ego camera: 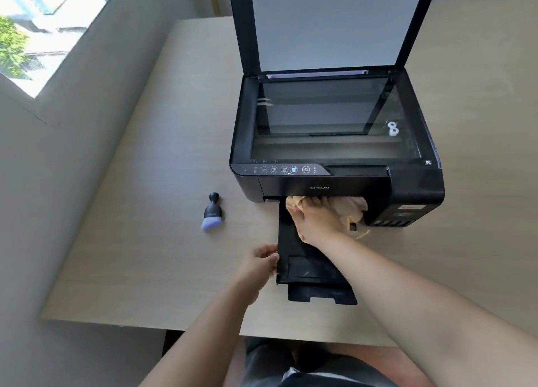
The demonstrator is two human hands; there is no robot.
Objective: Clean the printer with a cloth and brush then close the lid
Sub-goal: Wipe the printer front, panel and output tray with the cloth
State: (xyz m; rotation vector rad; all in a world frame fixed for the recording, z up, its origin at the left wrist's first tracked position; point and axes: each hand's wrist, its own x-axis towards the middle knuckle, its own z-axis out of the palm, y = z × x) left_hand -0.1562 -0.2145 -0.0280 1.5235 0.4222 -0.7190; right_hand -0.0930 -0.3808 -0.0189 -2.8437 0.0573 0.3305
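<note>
Pressing under right hand (316, 222), seemingly: cloth (350, 207)

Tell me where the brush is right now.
In the head view, the brush lies on the table, left of the printer and its output tray, untouched by either hand.

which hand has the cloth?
The right hand, pressing the cloth at the printer's output slot; the left hand only grips the tray edge.
</note>
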